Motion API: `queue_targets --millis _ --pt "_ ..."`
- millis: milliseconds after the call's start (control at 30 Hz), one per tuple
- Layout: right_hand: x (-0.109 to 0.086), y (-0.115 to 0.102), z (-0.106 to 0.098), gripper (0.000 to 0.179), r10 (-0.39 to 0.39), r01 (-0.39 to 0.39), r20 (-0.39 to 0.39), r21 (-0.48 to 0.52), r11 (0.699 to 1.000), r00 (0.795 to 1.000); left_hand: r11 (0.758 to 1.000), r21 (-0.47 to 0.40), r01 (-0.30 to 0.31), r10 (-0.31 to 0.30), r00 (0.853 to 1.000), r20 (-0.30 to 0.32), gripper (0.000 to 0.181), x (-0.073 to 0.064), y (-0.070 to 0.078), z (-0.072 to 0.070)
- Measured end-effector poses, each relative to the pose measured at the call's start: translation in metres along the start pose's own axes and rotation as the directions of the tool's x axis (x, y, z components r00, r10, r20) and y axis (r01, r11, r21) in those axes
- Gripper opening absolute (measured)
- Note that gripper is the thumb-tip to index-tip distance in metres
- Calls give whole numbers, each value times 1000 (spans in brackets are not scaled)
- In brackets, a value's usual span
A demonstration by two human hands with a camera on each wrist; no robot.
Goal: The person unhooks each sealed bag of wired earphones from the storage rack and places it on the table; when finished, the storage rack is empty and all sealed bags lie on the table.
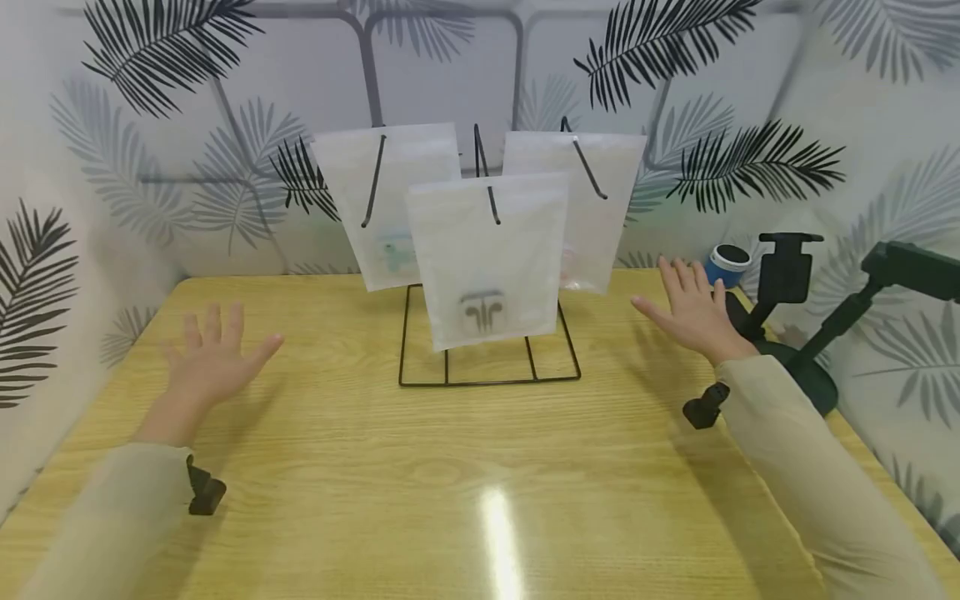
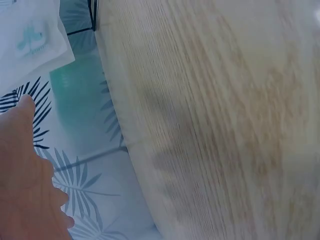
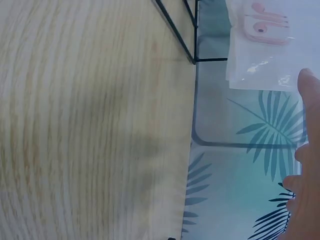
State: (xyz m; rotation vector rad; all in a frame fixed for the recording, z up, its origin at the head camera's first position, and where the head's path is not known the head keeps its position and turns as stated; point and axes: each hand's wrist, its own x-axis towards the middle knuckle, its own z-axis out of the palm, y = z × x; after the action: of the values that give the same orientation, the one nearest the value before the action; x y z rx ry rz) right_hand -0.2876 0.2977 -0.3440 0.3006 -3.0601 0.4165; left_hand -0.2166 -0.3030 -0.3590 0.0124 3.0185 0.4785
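Three frosted white pouches hang from the hooks of a black wire rack (image 1: 491,384). The front pouch (image 1: 487,242) shows dark earphones (image 1: 483,313) through its plastic. Behind it on the left, a pouch (image 1: 401,192) holds something teal (image 2: 32,39). The right pouch (image 1: 600,179) contains pink earphones (image 3: 266,24), clearest in the right wrist view. My left hand (image 1: 212,364), fingers spread, is held over the table's left side, apart from the rack. On the right, my right hand (image 1: 693,315) is likewise spread and holds nothing; the right pouch is beside it.
A black stand (image 1: 795,333) with jointed arms stands at the table's right edge, close to my right hand. Behind that hand is a blue jar (image 1: 726,265) with a dark top. A leaf-patterned curtain (image 1: 247,167) encloses the wooden table (image 1: 390,483).
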Motion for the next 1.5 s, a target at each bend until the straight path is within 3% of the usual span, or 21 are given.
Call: queue_targets --millis 333,567,800,1133,1300,1500 --pt "6 -10 -4 88 -48 51 -30 105 993 998 997 42 -64 65 998 -14 93 11 22 14" --pt "10 -21 -7 86 -76 90 -83 179 980 994 985 -1 -174 174 985 -1 91 20 48 30" --pt "21 -32 -7 86 -35 65 -100 316 947 994 948 32 -318 317 948 24 85 30 82 54" --pt "41 -43 -7 77 47 26 -120 542 840 992 891 -19 -453 453 887 88 78 37 108 72" --pt "47 -46 -8 61 87 19 -148 594 805 985 875 -71 -478 483 864 142 78 41 112 75" --pt "54 -48 -3 41 151 -2 -166 667 745 975 879 -123 -460 477 846 238 77 44 113 79"
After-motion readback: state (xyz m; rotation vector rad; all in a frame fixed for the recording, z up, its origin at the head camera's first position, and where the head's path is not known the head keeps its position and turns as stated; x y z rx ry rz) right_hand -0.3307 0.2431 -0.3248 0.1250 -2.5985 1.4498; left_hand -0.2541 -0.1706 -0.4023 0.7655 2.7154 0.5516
